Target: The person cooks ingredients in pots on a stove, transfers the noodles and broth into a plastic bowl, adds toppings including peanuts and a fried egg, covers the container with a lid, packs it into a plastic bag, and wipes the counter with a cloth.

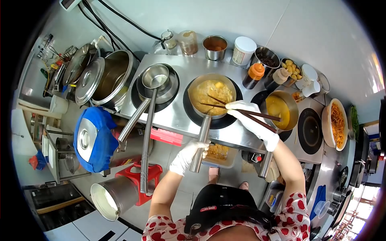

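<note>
The central saucepan point(192, 89) sits on a burner of the steel worktop point(173, 120) and covers most of that burner. It contains pale noodles point(215, 87) in yellowish liquid; the depth of the contents cannot be made out. Two dark chopsticks point(217, 106) reach into it, their tips close to the noodles; whether the tips grip any strands is unclear.

The right hand point(255, 120), in a white glove, stands to the right of the saucepan. Its fingers are closed around the chopsticks, but glare on the glove obscures their exact placement. The fingertips are beside the pan's right rim, with the noodles just beyond them to the left. The chopsticks' rear ends extend over the second pan point(294, 105), whose left side and the upper part of whose handle point(265, 164) are partly hidden by hand and wrist.

The left hand point(188, 156), also gloved, is below the saucepan, fingers wrapped around its handle point(204, 130); the bowl lies above them, apart. The hand conceals part of the grip.

Below the worktop, the tub point(229, 157) is partly hidden by the worktop's edge. Black corners cut off the surroundings.
</note>
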{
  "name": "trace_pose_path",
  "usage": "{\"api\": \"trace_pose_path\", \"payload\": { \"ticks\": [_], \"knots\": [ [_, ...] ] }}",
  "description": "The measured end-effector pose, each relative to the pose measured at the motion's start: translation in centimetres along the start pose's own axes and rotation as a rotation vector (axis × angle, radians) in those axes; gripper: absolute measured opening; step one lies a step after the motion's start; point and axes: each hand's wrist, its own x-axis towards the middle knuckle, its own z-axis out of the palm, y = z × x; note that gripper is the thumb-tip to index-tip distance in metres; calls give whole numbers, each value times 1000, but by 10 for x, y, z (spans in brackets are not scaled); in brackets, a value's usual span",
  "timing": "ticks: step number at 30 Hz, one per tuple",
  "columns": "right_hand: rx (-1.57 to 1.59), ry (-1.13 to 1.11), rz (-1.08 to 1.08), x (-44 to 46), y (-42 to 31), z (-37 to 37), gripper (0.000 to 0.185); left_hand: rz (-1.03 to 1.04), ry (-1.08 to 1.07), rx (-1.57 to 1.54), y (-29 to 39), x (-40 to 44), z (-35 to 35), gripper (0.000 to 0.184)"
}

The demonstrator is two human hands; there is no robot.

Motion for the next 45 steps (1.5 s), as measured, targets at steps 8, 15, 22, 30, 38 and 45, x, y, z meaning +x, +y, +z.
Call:
{"api": "trace_pose_path", "payload": {
  "ticks": [8,15,22,30,38,45],
  "knots": [
    [188,489,149,-35,-19,-25,11,158,48,89,-12,-6,15,26],
    [127,628,200,-53,-15,-13,14,241,39,123,-23,-23,36,28],
    [-62,299,49,-101,-74,-16,13,248,56,201,-40,-59,74,29],
    [-518,390,-265,-188,-117,-58,20,231,-8,345,-88,-103,125,28],
    [-506,617,-202,-331,-141,-99,18,158,-82,616,-157,-131,207,31],
    [399,1301,17,-484,-141,-126,17,39,-264,756,-251,-123,306,35]
  ]
}}
